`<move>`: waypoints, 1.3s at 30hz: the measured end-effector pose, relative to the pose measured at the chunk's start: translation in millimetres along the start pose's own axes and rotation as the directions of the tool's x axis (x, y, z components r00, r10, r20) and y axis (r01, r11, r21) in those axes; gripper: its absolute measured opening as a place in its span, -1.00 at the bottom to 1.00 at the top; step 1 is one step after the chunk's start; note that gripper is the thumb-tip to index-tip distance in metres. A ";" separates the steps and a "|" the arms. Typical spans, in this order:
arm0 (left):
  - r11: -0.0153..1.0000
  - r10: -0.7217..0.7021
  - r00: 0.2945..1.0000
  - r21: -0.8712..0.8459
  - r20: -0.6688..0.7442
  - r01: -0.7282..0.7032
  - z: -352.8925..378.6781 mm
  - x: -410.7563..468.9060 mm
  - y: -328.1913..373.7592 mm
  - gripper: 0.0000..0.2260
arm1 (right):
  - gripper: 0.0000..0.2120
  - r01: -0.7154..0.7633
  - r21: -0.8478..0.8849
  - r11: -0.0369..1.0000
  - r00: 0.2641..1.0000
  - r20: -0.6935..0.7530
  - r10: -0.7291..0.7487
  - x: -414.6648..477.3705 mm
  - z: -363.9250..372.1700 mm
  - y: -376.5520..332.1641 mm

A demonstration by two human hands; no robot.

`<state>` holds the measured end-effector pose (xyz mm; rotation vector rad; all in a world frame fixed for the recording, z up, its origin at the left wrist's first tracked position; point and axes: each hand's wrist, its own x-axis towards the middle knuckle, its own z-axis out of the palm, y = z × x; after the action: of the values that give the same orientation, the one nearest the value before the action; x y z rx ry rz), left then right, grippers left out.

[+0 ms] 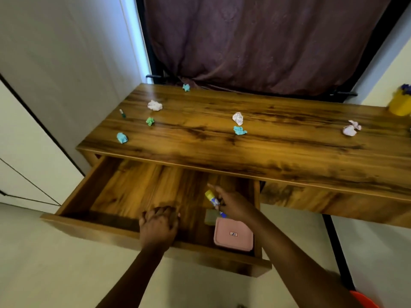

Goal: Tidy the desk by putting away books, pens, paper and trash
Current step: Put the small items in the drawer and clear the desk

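The wooden desk [278,150] has its left drawer [133,192] pulled out. My right hand [233,205] is over the drawer's right side and grips a glue stick [211,197] with a yellow cap. My left hand [159,223] rests on the drawer's front edge, fingers curled over it. Inside the drawer lie a pink box [233,235] and a small grey-green block [211,217]. Several crumpled paper balls lie on the desktop: white ones [155,105] [238,118] [351,128], blue ones [122,137] [239,130] [186,87] and a green one [150,121]. A small green-capped item [122,113] lies at the left.
A yellow pot [400,103] with purple flowers stands at the desk's far right corner. A dark curtain [266,41] hangs behind the desk. White cupboard doors are on the left. An orange object [364,300] shows at the bottom right on the floor.
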<state>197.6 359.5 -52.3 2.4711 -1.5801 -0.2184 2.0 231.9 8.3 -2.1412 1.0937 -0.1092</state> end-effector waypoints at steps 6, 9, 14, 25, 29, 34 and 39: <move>1.000 -0.017 0.994 0.016 -0.105 0.019 8.6 -6.2 -6.6 -0.48 | -0.37 0.111 -0.080 0.991 0.946 0.314 -0.081 26.4 22.6 -14.1; 0.998 -0.054 0.989 0.002 -0.139 0.055 10.3 -9.5 -6.6 -0.50 | -0.38 0.200 -0.186 0.962 0.898 0.428 -0.104 36.1 40.9 -23.9; 0.998 -0.054 0.983 -0.033 -0.173 0.049 13.8 -14.4 -7.5 -0.54 | -0.54 0.240 -0.332 0.912 0.823 0.569 -0.009 47.6 68.4 -32.5; 0.993 0.122 0.948 0.038 -0.294 -0.116 25.7 -29.0 -20.3 -0.66 | -0.68 0.205 -0.287 0.936 0.881 0.470 -0.049 58.3 50.6 -27.3; 0.993 0.117 0.956 0.034 -0.267 -0.112 25.0 -28.6 -20.6 -0.64 | -0.66 0.091 -0.234 0.968 0.981 0.189 -0.047 57.4 31.6 5.1; 0.993 0.117 0.965 0.030 -0.236 -0.113 26.7 -29.9 -22.1 -0.62 | -0.59 0.230 -0.353 0.907 0.873 0.487 -0.031 48.0 58.7 -3.9; 0.992 0.124 0.965 0.016 -0.231 -0.124 21.9 -30.5 -20.0 -0.61 | -0.69 0.311 -0.404 0.860 0.784 0.621 0.008 44.4 83.1 -21.1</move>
<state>197.3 393.4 -77.9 2.2895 -1.6251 0.0877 75.7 253.9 -50.1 -2.4362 0.5810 0.8228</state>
